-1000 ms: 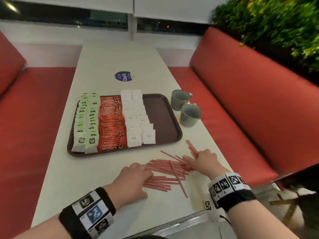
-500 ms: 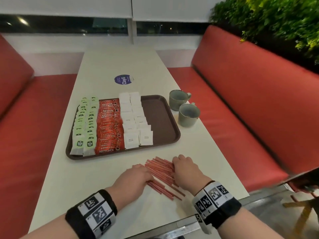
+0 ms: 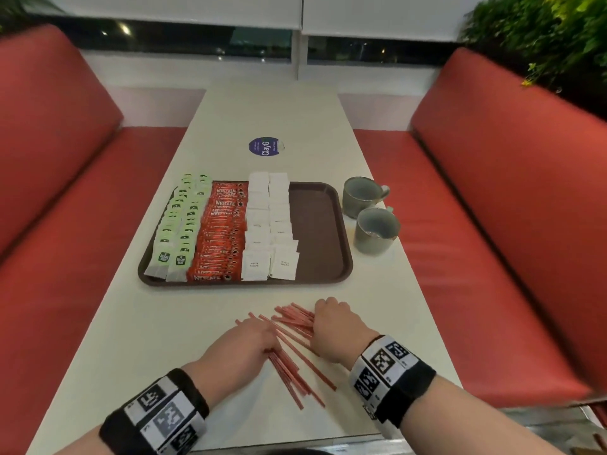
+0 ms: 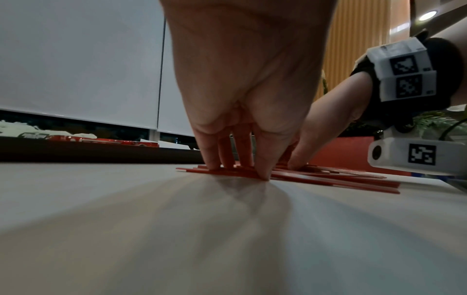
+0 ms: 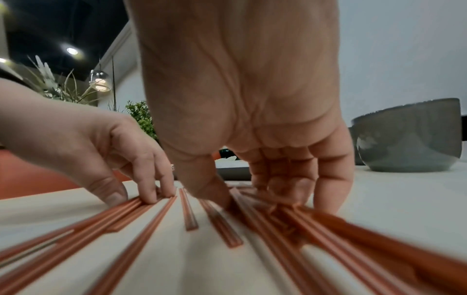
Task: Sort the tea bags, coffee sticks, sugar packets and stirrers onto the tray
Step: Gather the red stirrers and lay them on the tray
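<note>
"NESCAFE" coffee sticks [image 3: 220, 236], "WHITE SUGAR" sugar packets [image 3: 269, 231], "ClayG" sticker [image 3: 266, 146].

I'm looking at a café booth: red padded benches [image 3: 512, 198] flank a long pale desk [image 3: 269, 106] below a window with roller blinds [image 3: 210, 9], 2 grey mugs [image 3: 377, 229], greenery [image 3: 538, 34] alongside.

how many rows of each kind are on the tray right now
tea bags: 2 rows
coffee sticks: 1 row
sugar packets: 2 rows
stirrers: 0 rows, all lie on the table
Total: 5 rows on the tray
</note>
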Motion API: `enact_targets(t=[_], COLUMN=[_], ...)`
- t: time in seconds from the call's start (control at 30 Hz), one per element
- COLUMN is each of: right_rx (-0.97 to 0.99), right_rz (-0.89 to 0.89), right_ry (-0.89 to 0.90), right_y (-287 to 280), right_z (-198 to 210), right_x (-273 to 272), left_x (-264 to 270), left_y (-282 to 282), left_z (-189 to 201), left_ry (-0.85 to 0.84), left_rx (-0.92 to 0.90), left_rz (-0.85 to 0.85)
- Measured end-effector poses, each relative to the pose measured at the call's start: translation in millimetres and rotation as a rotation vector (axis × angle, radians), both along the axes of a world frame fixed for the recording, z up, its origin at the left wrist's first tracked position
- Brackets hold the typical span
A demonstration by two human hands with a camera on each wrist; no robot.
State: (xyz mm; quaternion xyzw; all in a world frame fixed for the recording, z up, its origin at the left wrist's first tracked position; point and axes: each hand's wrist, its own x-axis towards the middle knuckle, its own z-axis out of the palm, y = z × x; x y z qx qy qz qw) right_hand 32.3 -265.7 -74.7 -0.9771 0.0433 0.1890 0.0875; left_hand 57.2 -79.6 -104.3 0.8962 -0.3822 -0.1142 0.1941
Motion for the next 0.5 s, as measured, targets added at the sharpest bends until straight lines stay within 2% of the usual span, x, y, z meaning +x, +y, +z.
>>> enact_targets(t=[0.5], right_rx=[-0.079], right_rz=[0.054], right_ry=[-0.010], right_y=[4.9], right_z=[-7.1], right_x=[10.2], left_x=[-6.2], left_y=[1.3], left_z=[6.8], left_ry=[-0.031], left_rx=[0.009], left_rz=[-0.011])
